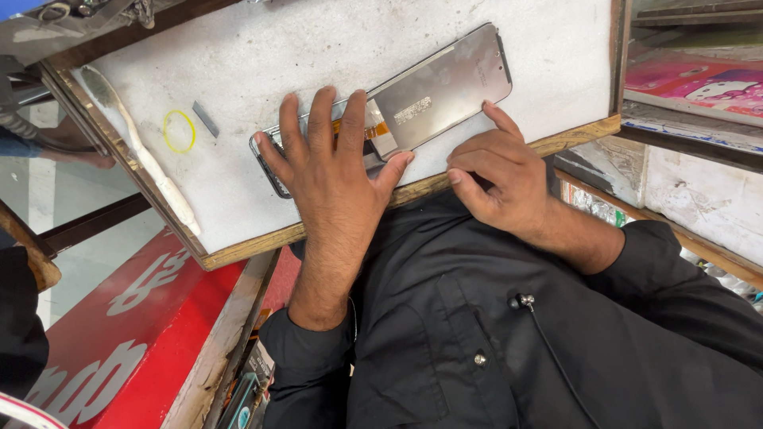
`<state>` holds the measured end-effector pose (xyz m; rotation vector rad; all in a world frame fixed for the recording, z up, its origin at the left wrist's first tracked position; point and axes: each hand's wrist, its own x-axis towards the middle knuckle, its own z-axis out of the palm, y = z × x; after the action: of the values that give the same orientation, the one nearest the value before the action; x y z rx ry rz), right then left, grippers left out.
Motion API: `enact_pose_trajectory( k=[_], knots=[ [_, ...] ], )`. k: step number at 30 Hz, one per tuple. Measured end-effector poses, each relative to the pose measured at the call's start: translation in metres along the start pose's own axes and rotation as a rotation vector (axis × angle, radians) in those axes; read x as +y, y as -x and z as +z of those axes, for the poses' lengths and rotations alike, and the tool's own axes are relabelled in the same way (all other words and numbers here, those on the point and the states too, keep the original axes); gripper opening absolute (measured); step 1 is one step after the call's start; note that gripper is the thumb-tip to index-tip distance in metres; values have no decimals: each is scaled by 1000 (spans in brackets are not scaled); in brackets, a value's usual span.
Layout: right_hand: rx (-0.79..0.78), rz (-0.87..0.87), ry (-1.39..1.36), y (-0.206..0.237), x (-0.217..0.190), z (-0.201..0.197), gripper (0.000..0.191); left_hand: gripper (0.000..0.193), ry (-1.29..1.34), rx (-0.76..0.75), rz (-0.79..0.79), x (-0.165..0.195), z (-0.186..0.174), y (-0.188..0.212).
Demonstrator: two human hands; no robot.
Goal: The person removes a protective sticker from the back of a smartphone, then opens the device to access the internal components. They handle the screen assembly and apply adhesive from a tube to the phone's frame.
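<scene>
My left hand (334, 171) lies flat, fingers spread, pressing down a dark phone body (269, 159) on a white worktop (262, 56). A detached display panel (445, 83), silver back up, lies slanted to the right of it, joined by an orange flex cable (375, 129) beside my fingertips. My right hand (501, 175) rests at the worktop's near edge with its fingers curled. Its index fingertip touches the panel's lower edge and it holds nothing.
A yellow rubber ring (179, 131) and a small grey metal strip (205, 119) lie left of the phone. The worktop has a wooden rim (238, 253). A red signboard (119, 342) sits lower left, pink printed boxes (699, 83) upper right. Another person's arm (48, 147) shows far left.
</scene>
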<state>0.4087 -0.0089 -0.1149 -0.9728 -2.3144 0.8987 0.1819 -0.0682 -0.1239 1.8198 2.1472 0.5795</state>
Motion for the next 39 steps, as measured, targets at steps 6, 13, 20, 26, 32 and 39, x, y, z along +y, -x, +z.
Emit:
enact_pose_trajectory(
  k=[6,13,20,26,32,39],
  knots=[
    [-17,20,-3,1,1,3,4,86,-3,9,9,-1,0,0],
    [-26,24,-20,2,-1,3,4,88,-2,-8,-4,-2,0,0],
    [189,198,-198,12,13,-14,2,87,-5,-12,-21,-1,-3,0],
    [160,453,-750,28,24,-33,25,93,-25,-48,7,12,-8,-6],
    [107,627,-1115,30,14,-26,27,87,16,-27,209,22,6,-23],
    [72,568,-1306,2,-3,-10,44,85,281,237,266,5,26,-16]
  ],
)
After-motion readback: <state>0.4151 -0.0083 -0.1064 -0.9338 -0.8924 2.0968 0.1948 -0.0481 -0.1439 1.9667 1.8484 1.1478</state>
